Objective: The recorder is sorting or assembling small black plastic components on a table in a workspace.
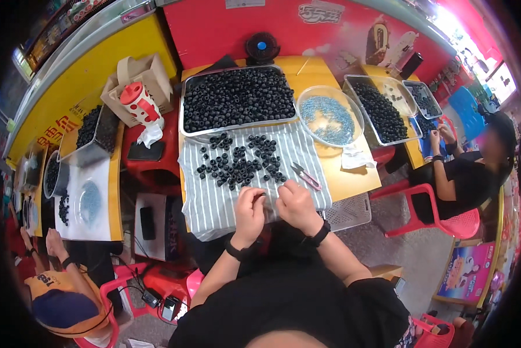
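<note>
My left hand [249, 213] is closed in a pinch over the near edge of a grey-and-white striped cloth [214, 216]. A bit of a small black ring-shaped piece shows at its fingertips. Close beside it, my right hand [298, 204] is closed too, and whatever it pinches is hidden. Just beyond both hands lies a scatter of small black ring-shaped pieces [237, 168]. Pink-handled thread snips [308, 177] rest on the cloth right of the pile. Behind the cloth stands a wide tray [183, 110] heaped with the same black pieces.
A round clear dish [360, 124] of tiny bluish pieces sits right of the tray. Further right is a clear bin [417, 138] of black pieces. A fan [263, 47] stands behind. A red stool [170, 168] holds a dark phone [146, 151] and spotted cup [141, 106]. Co-workers sit on both sides.
</note>
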Available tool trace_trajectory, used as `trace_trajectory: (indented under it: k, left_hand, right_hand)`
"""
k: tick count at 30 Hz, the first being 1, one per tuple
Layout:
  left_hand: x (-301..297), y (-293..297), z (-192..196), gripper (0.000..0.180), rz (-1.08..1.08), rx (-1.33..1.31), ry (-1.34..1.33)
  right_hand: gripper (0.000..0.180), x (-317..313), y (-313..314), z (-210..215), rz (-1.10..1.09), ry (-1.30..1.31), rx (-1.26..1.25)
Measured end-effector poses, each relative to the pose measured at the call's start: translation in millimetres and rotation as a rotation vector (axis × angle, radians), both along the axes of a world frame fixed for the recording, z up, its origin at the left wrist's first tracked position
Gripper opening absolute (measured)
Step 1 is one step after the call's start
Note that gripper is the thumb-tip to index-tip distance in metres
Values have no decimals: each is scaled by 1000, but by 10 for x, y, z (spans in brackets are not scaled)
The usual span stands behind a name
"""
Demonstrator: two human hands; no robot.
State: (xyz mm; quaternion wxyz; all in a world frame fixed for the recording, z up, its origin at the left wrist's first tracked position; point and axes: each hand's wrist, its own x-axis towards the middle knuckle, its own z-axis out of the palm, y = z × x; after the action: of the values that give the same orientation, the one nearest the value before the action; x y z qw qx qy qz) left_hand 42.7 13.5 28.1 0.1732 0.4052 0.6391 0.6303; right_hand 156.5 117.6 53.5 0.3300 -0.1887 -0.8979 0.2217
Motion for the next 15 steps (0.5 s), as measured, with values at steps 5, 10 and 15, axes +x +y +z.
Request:
trace_trajectory:
  k: [5, 10, 15]
  left_hand:
    - [2, -14, -57, 12, 0, 39, -71]
    - [-54, -57, -99, 12, -13, 24, -100]
    - [-54, -22, -100, 11, -13, 38, -45]
  right_hand:
    - [9, 18, 168, -72, 13, -204, -3]
    - [15, 128, 880, 281, -119, -6, -129]
    - [29, 228, 1969, 365, -305, -265, 2]
